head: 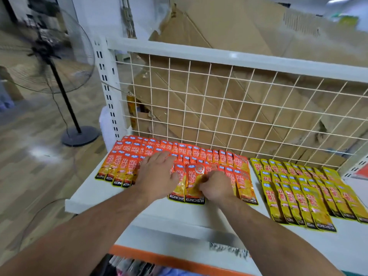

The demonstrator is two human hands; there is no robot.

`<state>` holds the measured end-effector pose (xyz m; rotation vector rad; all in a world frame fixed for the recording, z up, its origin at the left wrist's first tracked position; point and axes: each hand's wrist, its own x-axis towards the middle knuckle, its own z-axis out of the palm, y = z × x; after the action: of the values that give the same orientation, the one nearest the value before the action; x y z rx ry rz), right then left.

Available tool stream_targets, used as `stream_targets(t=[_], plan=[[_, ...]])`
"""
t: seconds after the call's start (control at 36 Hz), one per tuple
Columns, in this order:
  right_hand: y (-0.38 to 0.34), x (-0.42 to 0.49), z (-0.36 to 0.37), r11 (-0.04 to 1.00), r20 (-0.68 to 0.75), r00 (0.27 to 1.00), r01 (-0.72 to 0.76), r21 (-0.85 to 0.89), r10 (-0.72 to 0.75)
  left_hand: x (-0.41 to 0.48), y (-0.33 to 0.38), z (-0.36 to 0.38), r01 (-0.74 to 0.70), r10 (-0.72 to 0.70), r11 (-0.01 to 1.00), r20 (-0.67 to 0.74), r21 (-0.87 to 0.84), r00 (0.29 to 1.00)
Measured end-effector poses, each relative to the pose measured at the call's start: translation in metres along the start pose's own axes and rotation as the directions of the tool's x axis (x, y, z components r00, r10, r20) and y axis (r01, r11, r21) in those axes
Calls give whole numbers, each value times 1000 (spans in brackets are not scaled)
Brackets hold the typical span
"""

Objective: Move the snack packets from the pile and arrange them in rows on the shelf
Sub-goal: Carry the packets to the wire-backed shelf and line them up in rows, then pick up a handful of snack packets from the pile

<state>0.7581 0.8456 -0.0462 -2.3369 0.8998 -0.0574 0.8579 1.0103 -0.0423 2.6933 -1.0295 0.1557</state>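
Left hand [157, 172] lies flat, fingers straight, pressing on the overlapped rows of orange snack packets [199, 152] on the white shelf [95, 196]. Right hand [216, 186], at its 3 o'clock, has fingers curled, pinching one front-row orange packet [194, 182]. Yellow packets [298, 190] lie in rows further toward 3 o'clock, apart from the orange ones.

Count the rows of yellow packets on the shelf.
3: back row nearest the wire grid, middle row overlapping it, front row toward the shelf lip. All right of the orange packets; some at the right may be cut off.
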Motion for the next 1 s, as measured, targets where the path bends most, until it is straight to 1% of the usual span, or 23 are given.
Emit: stream_targets(t=[0.08,0.17,0.42,0.64,0.78,0.86,0.89,0.94,1.0], plan=[[-5,-3,5,997,-52,998,-29,-73,25,1,-3,-1,2,-2,1000,24,-11,1000],[-8,-6,8,991,-71,997,-41,-126,32,-1,-5,-1,-6,7,1000,28,-16,1000],[-10,-7,13,967,-150,988,-12,-256,-28,1,-7,3,-55,55,998,23,6,998],[-8,-7,13,942,-133,988,29,-336,-78,-2,0,4,-85,85,996,72,4,994],[-6,-11,7,921,-150,974,105,-376,-172,5,7,3,-129,128,992,132,-3,983],[-2,-17,3,874,-170,945,177,-453,-280,9,14,3,-171,168,985,151,12,974],[0,-20,1,860,-169,942,180,-477,-291,10,18,4,-186,183,983,162,6,970],[6,-28,-5,847,-123,962,149,-510,-243,12,26,7,-220,218,975,183,-10,959],[16,-37,-14,858,-92,978,115,-501,-185,15,36,13,-260,258,965,200,-18,945]])
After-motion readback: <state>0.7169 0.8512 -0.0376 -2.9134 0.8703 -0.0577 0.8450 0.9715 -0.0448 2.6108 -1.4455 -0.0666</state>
